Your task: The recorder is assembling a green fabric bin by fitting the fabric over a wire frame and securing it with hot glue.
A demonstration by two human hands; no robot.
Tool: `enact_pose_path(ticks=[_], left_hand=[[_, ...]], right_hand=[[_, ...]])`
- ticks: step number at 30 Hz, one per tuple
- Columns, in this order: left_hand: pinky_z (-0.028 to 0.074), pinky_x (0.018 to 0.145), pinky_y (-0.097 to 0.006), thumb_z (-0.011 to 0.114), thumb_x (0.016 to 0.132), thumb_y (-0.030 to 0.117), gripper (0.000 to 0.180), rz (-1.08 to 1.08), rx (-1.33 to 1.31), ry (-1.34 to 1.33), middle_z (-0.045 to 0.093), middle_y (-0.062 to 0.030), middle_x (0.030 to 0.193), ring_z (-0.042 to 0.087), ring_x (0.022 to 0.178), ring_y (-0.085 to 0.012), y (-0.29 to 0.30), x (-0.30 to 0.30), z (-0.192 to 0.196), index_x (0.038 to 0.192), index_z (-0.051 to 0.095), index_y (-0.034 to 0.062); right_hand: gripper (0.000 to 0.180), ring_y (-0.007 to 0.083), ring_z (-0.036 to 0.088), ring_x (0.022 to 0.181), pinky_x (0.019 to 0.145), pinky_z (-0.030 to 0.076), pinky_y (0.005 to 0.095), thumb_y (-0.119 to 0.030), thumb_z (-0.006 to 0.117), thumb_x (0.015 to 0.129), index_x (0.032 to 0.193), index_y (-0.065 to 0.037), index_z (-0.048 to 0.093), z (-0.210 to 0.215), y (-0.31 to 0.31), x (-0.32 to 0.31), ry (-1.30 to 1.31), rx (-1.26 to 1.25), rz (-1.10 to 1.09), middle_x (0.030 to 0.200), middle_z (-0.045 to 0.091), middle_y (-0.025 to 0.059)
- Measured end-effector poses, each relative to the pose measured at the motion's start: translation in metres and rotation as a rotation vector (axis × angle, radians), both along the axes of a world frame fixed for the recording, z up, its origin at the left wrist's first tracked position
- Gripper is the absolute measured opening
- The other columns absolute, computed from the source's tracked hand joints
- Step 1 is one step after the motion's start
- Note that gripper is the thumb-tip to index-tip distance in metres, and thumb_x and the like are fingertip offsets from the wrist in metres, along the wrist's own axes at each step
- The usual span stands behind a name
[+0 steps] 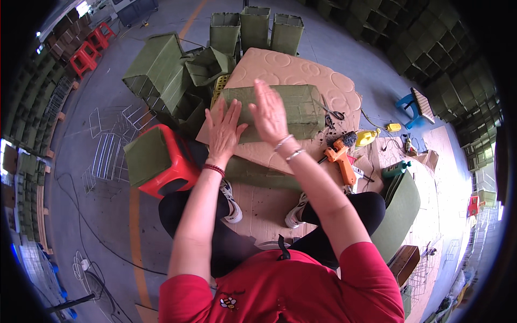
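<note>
A green fabric-covered box (296, 110) lies on its side on the cardboard (301, 67) in front of me. My left hand (225, 131) lies flat with fingers spread at the box's left end. My right hand (268, 113) is held over the box's left part, fingers straight and holding nothing; I cannot tell whether its palm touches the fabric. Scissors (335, 114) lie at the box's right end. An orange glue gun (340, 160) rests to the right of my right forearm, close to a yellow bottle (367, 137).
On my left, a red stool (180, 161) carries a green panel (148, 156), with wire frames (107, 153) on the floor beyond. Green boxes (159, 70) stand at the back left. To the right are a teal bottle (396, 169), green sheets (398, 207) and a blue stool (416, 107).
</note>
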State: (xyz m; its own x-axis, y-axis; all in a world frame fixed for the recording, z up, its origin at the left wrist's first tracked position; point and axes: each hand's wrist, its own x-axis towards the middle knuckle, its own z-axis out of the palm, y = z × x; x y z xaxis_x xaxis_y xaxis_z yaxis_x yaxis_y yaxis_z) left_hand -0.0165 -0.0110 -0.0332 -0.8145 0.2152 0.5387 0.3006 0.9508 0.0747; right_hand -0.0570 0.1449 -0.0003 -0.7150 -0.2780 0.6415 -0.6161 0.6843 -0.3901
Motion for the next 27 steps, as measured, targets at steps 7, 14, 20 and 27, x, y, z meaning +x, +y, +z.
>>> enact_pose_path(ticks=[7, 14, 20, 27], left_hand=[[0.023, 0.116, -0.048, 0.061, 0.086, 0.034, 0.065, -0.281, -0.269, 0.002, 0.041, -0.0057, 0.147, 0.029, 0.142, -0.0232, -0.024, -0.011, 0.009, 0.141, 0.042, 0.0059], [0.029, 0.114, -0.044, 0.066, 0.082, 0.024, 0.066, -0.379, -0.226, -0.029, 0.041, -0.0120, 0.146, 0.034, 0.139, -0.0275, -0.030, -0.018, 0.014, 0.139, 0.041, 0.0011], [0.017, 0.117, -0.047, 0.044, 0.090, 0.055, 0.086, -0.381, -0.234, -0.100, 0.019, -0.0174, 0.156, 0.018, 0.145, -0.0316, -0.027, -0.009, 0.039, 0.150, 0.016, -0.0005], [0.015, 0.117, -0.049, 0.038, 0.089, 0.062, 0.090, -0.338, -0.194, -0.053, 0.021, -0.0181, 0.155, 0.017, 0.145, -0.0299, 0.020, -0.029, 0.025, 0.149, 0.019, -0.0027]], right_hand=[[0.080, 0.0249, 0.026, 0.142, 0.115, 0.021, 0.0483, -0.053, 0.050, 0.088, 0.147, -0.005, 0.028, -0.014, 0.046, -0.007, 0.023, 0.490, -0.032, 0.151, 0.034, 0.0095], [0.082, 0.0259, 0.032, 0.139, 0.111, 0.027, 0.0513, -0.059, 0.047, 0.086, 0.145, -0.006, 0.031, -0.015, 0.050, -0.008, 0.116, 0.560, 0.054, 0.149, 0.037, 0.0087], [0.080, 0.0252, 0.035, 0.137, 0.111, 0.027, 0.0503, -0.061, 0.042, 0.087, 0.143, -0.003, 0.035, -0.018, 0.055, -0.004, 0.148, 0.567, 0.063, 0.146, 0.041, 0.0100], [0.080, 0.0251, 0.033, 0.139, 0.114, 0.023, 0.0505, -0.046, 0.059, 0.080, 0.142, -0.003, 0.035, -0.015, 0.054, -0.006, 0.188, 0.601, 0.022, 0.148, 0.038, 0.0120]])
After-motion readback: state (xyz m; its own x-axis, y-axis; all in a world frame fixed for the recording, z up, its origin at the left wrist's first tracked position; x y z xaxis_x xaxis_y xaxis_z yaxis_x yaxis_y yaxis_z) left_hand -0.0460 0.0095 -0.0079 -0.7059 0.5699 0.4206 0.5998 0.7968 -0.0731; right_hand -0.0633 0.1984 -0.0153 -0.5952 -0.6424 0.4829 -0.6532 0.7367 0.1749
